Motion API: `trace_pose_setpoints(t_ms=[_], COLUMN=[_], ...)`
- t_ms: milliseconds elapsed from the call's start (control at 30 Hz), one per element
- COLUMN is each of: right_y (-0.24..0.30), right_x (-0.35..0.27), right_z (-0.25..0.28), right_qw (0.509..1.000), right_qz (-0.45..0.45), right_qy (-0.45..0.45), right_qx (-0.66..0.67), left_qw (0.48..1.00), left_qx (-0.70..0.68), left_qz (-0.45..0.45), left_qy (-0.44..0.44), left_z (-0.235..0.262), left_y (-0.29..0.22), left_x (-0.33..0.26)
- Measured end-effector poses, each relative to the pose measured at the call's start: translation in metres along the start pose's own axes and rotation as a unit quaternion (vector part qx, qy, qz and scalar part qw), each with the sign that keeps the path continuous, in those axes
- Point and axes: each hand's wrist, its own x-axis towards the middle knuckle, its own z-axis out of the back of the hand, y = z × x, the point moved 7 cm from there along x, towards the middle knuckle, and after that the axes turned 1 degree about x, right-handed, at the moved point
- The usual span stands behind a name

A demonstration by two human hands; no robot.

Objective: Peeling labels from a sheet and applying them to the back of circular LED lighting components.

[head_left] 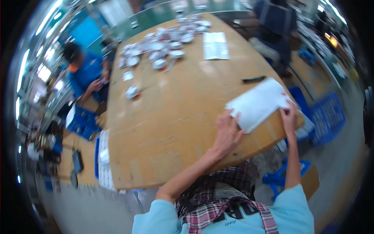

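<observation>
A flat white paper sheet or packet (259, 103) lies slanted at the near right corner of the wooden table. My left hand (227, 132) grips its near left edge, with the thumb and fingers bent at the paper. At its right end, my right hand (289, 115) is closed in a pinch. Just at those fingertips is a small white piece with red marks (284, 102), blurred and partly covered by the fingers. A black slim tool or pen-like object (253, 80) lies just beyond the sheet.
Several white round pieces with red parts (161, 43) are heaped at the far side; one lone piece (132, 92) sits left. Another white sheet (216, 46) lies far right. A co-worker in blue (87, 72) sits left. Blue crates (327, 119) and a stool (278, 177) stand right.
</observation>
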Motion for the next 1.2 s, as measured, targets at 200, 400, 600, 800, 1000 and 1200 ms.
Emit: trace_pose_setpoints(t_ms=[200, 400, 600, 800, 1000, 1200], right_y=[0.0, -0.005, 0.001, 0.007, 0.003, 0.014], right_x=[-0.004, -0.006, -0.007, -0.004, -0.006, -0.002], right_z=[-0.009, -0.009, -0.004, -0.007, -0.003, 0.005], right_qw=[0.999, 0.999, 0.998, 0.999, 0.999, 0.999], right_qz=[0.02, 0.01, 0.01, 0.031, 0.017, 0.027], right_qy=[0.023, 0.033, 0.022, 0.015, 0.012, 0.007], right_qx=[-0.014, 0.007, -0.05, -0.024, -0.031, -0.02], left_qw=[0.998, 0.999, 0.999, 0.994, 0.993, 0.965], left_qx=[-0.014, -0.012, -0.024, -0.066, -0.036, 0.1], left_qz=[0.015, 0.005, 0.024, 0.07, 0.102, 0.167], left_qy=[-0.054, -0.04, -0.028, -0.052, -0.049, 0.173], left_z=[0.002, 0.002, 0.003, 0.009, -0.005, -0.033], left_y=[0.009, 0.003, 0.005, 0.019, 0.046, 0.057], left_x=[-0.008, -0.01, -0.007, 0.002, 0.065, 0.103])
